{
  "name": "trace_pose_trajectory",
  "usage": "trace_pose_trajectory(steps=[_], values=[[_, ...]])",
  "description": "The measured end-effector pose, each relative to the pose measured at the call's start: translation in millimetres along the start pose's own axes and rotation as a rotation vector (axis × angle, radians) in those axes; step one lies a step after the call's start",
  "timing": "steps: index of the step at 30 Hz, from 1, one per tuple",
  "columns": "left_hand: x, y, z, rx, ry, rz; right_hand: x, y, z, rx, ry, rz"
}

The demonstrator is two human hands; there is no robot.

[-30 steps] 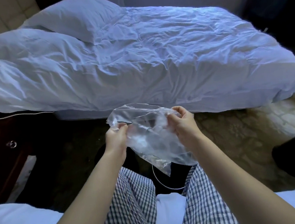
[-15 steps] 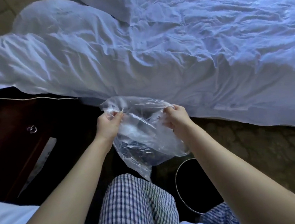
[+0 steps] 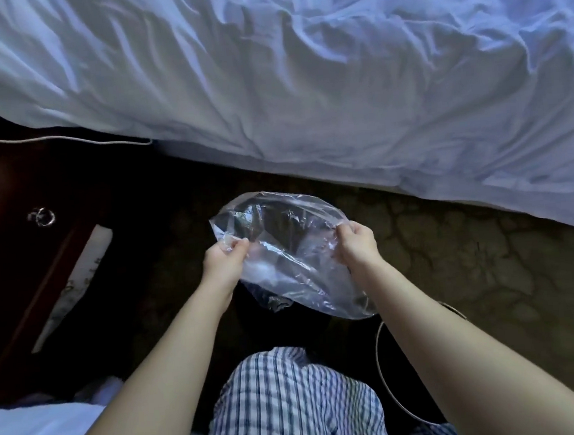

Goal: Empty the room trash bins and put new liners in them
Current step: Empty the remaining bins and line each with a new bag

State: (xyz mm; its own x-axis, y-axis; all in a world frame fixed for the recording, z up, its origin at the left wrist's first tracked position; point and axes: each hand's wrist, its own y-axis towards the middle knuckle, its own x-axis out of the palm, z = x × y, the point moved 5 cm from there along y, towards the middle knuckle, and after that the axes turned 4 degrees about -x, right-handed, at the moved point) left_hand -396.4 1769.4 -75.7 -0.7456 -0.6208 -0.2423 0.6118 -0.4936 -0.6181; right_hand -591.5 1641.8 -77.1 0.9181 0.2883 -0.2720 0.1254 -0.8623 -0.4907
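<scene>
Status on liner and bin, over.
Left grip and right grip pinch clear liner, mouth spread. Liner held up, not yet in bin. Right forearm hides part of bin.

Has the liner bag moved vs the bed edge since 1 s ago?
Yes. The liner bag came down toward the person: its top overlapped the duvet edge earlier; now all of it shows below that edge.

Left hand (image 3: 225,261) and right hand (image 3: 354,243) each pinch an edge of a clear, crinkled plastic liner bag (image 3: 291,251), held spread between them. Round dark bin with pale rim (image 3: 378,357) partly hidden under right forearm. Rumpled white duvet (image 3: 302,78) beyond.
</scene>
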Motion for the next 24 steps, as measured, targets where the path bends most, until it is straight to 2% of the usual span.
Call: trace_pose_trajectory(steps=[7,11,15,18,20,22,24], values=[[-8,28,-55,-0.155,0.257,0.033,37,18,70,0.097,-0.177,-0.152],[-14,38,-73,-0.207,0.478,0.077,58,21,98,0.151,-0.402,-0.317],[-22,46,-82,-0.265,0.613,0.164,47,34,100,0.132,-0.428,-0.179],[-25,50,-82,-0.269,0.637,0.25,29,42,99,0.171,-0.361,-0.099],[-24,50,-74,-0.169,0.722,0.303,16,43,91,0.149,-0.323,0.012],[-17,47,-61,0.062,0.896,0.328,9,40,71,-0.052,-0.376,0.109],[-6,43,-56,0.311,1.094,0.335,12,27,52,-0.297,-0.475,0.108]])
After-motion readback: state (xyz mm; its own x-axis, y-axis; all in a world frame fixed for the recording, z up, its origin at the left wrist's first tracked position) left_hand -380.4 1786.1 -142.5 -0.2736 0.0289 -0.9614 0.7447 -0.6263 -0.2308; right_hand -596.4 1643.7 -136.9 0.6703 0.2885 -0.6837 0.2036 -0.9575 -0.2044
